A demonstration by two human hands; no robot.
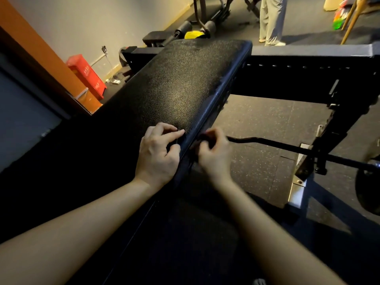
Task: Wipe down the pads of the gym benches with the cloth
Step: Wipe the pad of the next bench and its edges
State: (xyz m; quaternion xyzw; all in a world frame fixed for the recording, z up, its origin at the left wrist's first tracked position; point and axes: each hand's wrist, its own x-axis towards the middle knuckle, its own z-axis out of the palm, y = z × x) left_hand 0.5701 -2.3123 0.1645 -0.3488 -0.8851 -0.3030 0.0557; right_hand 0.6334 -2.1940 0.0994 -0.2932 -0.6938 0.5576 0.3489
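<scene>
A long black textured bench pad (185, 85) runs from the lower middle up to the far centre. My left hand (158, 153) lies on the pad's right edge, its thumb and fingers pinched on a dark cloth (194, 140) that is hard to make out against the pad. Just off that edge, my right hand (213, 155) has its fingers closed on the other part of the same dark cloth. Both hands are close together, about a hand's width apart.
The bench's dark steel frame (308, 58) crosses behind the pad, with a barbell bar (277, 144) at right above the speckled rubber floor. A red box (86, 77) stands by the wall at left. Another bench (156, 37) and a standing person's legs (271, 21) are farther back.
</scene>
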